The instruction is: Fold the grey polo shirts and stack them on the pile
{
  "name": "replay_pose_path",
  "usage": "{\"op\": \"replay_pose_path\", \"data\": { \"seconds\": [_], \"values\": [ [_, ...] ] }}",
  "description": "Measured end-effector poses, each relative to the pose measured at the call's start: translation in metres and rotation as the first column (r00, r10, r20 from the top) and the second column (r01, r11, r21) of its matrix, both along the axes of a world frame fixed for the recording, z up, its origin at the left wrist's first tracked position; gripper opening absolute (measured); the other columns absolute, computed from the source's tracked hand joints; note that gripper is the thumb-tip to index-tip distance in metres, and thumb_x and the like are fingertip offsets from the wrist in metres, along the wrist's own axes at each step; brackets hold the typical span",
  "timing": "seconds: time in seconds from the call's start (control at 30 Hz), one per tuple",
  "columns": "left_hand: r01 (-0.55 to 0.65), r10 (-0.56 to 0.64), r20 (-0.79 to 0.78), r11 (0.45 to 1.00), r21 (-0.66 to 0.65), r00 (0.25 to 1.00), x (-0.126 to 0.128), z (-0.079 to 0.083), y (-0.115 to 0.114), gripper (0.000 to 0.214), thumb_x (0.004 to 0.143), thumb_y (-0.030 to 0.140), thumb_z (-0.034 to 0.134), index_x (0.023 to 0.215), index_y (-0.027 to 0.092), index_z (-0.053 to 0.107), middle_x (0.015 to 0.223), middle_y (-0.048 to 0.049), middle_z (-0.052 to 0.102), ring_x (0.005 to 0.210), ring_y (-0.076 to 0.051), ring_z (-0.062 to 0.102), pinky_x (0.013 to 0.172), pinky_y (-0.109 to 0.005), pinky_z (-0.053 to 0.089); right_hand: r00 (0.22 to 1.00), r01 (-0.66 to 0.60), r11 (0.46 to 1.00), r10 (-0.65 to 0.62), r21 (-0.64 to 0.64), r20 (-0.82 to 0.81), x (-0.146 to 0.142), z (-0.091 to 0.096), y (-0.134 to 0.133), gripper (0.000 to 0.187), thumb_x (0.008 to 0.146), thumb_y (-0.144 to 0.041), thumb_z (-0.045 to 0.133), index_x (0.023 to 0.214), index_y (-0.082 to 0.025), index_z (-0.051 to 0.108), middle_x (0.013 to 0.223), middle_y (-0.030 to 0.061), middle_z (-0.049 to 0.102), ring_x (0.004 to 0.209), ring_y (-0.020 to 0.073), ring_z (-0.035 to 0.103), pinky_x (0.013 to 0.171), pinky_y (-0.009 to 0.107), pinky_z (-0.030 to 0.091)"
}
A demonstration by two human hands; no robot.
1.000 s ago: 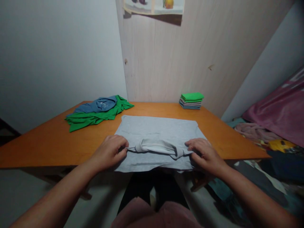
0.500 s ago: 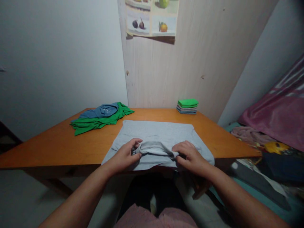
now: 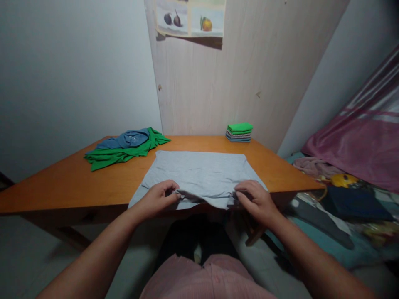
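A light grey T-shirt (image 3: 202, 170) lies spread over the table's front edge, its near part bunched and partly hanging down. My left hand (image 3: 163, 195) pinches the shirt's near layer at the left, thumb and fingers closed on the cloth. At the right, my right hand (image 3: 254, 197) grips the same near edge between thumb and fingers. Between the two hands the edge sags in a loose fold. The fingertips of both hands are partly hidden in the fabric.
On the wooden table (image 3: 124, 187), a loose heap of blue clothing (image 3: 124, 140) and green clothing (image 3: 118, 155) lies at the back left. A small stack of folded clothes (image 3: 238, 133) sits at the back right. Beyond the right side is a cluttered surface with a pink curtain (image 3: 352, 145).
The shirt's curved near edge, raised as an open loop before, now lies flatter toward me. My hands have moved slightly apart, and the camera view has shifted.
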State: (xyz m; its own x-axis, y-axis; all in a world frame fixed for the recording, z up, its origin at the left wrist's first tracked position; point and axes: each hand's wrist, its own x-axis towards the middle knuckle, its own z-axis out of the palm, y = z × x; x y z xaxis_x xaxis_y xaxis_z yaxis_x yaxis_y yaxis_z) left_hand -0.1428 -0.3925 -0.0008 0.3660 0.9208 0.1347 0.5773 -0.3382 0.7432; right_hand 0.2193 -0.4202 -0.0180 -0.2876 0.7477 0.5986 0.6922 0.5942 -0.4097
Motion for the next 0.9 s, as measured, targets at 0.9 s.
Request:
{"op": "replay_pose_path", "data": {
  "seconds": [0.9],
  "values": [
    [-0.092,0.089,0.042,0.993,0.078,0.995,-0.019,0.005,0.006,0.047,0.089,0.062,0.051,0.075,0.018,0.063,0.071,0.0000,0.061,0.068,-0.016,0.054,0.064,-0.026,0.042,0.977,0.196,0.929,-0.160,-0.312,0.139,0.014,-0.050,-0.032,0.015,0.091,-0.032,0.047,0.089,-0.025,0.059,0.071,-0.0025,0.063,0.065,0.0170,0.062,0.063,0.026,0.039]
  ]
}}
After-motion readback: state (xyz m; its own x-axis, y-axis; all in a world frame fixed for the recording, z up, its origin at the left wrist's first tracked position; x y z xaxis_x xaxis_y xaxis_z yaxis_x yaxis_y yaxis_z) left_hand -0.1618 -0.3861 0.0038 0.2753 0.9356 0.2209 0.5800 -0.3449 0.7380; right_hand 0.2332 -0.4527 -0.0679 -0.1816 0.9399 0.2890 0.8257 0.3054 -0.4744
